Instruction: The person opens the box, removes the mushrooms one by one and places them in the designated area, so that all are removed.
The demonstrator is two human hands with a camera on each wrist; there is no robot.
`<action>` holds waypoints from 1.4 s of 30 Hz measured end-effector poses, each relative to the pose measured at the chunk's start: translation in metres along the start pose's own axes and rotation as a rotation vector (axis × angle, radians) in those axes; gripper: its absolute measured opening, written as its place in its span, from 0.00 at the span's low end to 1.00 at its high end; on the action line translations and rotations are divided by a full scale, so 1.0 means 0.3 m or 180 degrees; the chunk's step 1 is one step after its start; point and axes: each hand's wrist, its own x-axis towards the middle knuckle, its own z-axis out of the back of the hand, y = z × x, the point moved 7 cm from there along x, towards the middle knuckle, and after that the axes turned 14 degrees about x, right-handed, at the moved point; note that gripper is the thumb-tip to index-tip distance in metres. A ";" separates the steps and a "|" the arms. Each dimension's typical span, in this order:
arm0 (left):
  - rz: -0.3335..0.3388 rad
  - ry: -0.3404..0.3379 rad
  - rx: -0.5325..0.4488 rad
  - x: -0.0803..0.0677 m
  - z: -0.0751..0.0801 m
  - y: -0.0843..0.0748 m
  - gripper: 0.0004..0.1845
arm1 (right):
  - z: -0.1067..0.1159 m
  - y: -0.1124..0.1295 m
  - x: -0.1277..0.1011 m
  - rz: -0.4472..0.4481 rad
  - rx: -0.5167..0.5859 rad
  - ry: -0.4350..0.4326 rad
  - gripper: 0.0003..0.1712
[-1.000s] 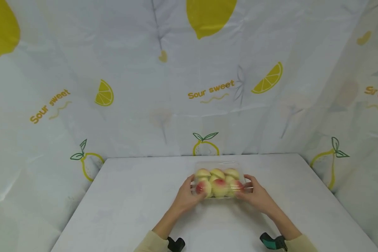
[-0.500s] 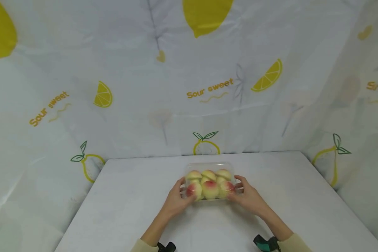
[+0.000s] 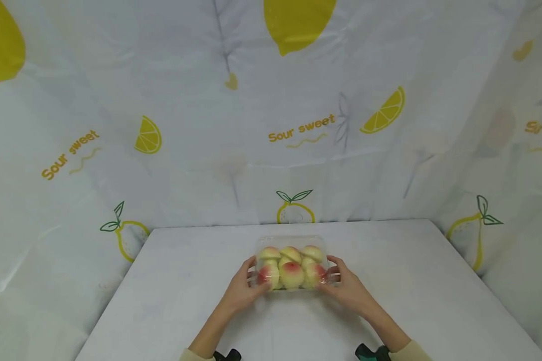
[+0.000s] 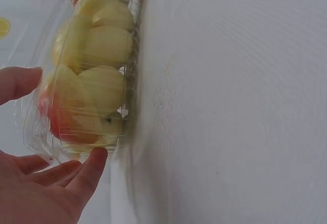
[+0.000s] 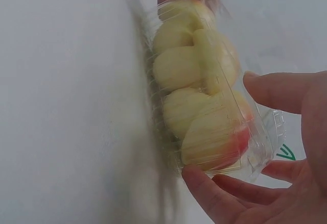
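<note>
Moved: both hands and the box between them have slid left along the table since a second ago, from right of the table's middle to about its centre; the grip looks unchanged.
Left hand (image 3: 243, 290): it presses against the left end of the clear plastic box (image 3: 291, 265), thumb on the top edge and fingers (image 4: 89, 170) curled under the near lower corner, so the hand cups that end rather than pinching it. Holding it by the end keeps the thin lid from buckling, I'd judge.
Box: a shallow see-through clamshell, lid closed, lying long side toward the person on the white table (image 3: 171, 281), near the middle and nearer the far edge. It rests on or just skims the tabletop; I cannot tell which.
Peaches (image 3: 291, 274): pale yellow with red blush, packed in two rows inside, tight against the lid.
Right hand (image 3: 350, 291): mirrors the other at the right end, thumb over the top, fingers (image 5: 214, 196) wrapped under the near corner. Squeezed from both ends, the box stays level.
Backdrop (image 3: 271, 125): a lemon-print sheet hangs behind and at both sides of the table.
</note>
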 end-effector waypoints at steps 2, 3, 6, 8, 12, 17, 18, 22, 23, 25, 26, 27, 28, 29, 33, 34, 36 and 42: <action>0.0022 0.0013 -0.0023 -0.004 0.001 0.009 0.46 | -0.008 -0.008 -0.003 -0.0033 0.0005 -0.0005 0.50; 0.0027 0.0015 -0.0025 -0.006 0.002 0.013 0.46 | -0.010 -0.011 -0.005 -0.0043 0.0019 -0.0012 0.50; 0.0031 0.0033 -0.0055 -0.009 0.004 0.022 0.46 | -0.016 -0.016 -0.011 -0.0049 0.0069 -0.0015 0.51; 0.0040 0.0052 -0.0079 -0.009 0.005 0.028 0.46 | -0.019 -0.018 -0.015 -0.0037 0.0118 0.0005 0.51; 0.0057 0.0099 -0.0081 -0.015 0.006 0.034 0.46 | -0.020 -0.018 -0.026 0.0009 0.0209 0.0071 0.52; 0.0066 0.0122 -0.0135 -0.031 0.014 0.033 0.46 | -0.017 -0.016 -0.039 0.0098 0.0252 0.0170 0.51; 0.0071 0.0121 -0.0155 -0.034 0.016 0.032 0.46 | -0.016 -0.015 -0.041 0.0127 0.0267 0.0190 0.51; 0.0101 0.0134 -0.0196 -0.045 0.027 0.024 0.46 | -0.012 -0.009 -0.043 0.0224 0.0282 0.0211 0.50; 0.0113 0.0141 -0.0192 -0.046 0.028 0.022 0.46 | -0.011 -0.007 -0.043 0.0246 0.0288 0.0207 0.49; 0.0125 0.0147 -0.0171 -0.047 0.032 0.020 0.46 | -0.009 -0.005 -0.041 0.0275 0.0288 0.0186 0.48; 0.0137 0.0150 -0.0158 -0.047 0.033 0.021 0.46 | -0.008 -0.004 -0.041 0.0303 0.0277 0.0192 0.48; 0.0130 0.0149 -0.0138 -0.046 0.033 0.023 0.46 | -0.007 -0.003 -0.040 0.0320 0.0269 0.0198 0.47; 0.0130 0.0145 -0.0122 -0.045 0.035 0.024 0.46 | -0.007 -0.002 -0.039 0.0335 0.0266 0.0211 0.47; 0.0132 0.0144 -0.0112 -0.044 0.036 0.025 0.46 | -0.006 0.000 -0.039 0.0345 0.0262 0.0230 0.46; 0.0097 0.0145 -0.0082 -0.043 0.038 0.027 0.46 | -0.003 0.004 -0.038 0.0382 0.0308 0.0337 0.44; 0.0103 0.0152 -0.0088 -0.043 0.038 0.028 0.46 | -0.002 0.004 -0.038 0.0385 0.0332 0.0369 0.44; 0.0101 0.0162 -0.0084 -0.043 0.036 0.031 0.46 | -0.001 0.002 -0.037 0.0406 0.0392 0.0455 0.43; 0.0146 0.0187 -0.0082 -0.043 0.031 0.042 0.47 | 0.000 -0.011 -0.029 0.0445 0.0660 0.0737 0.43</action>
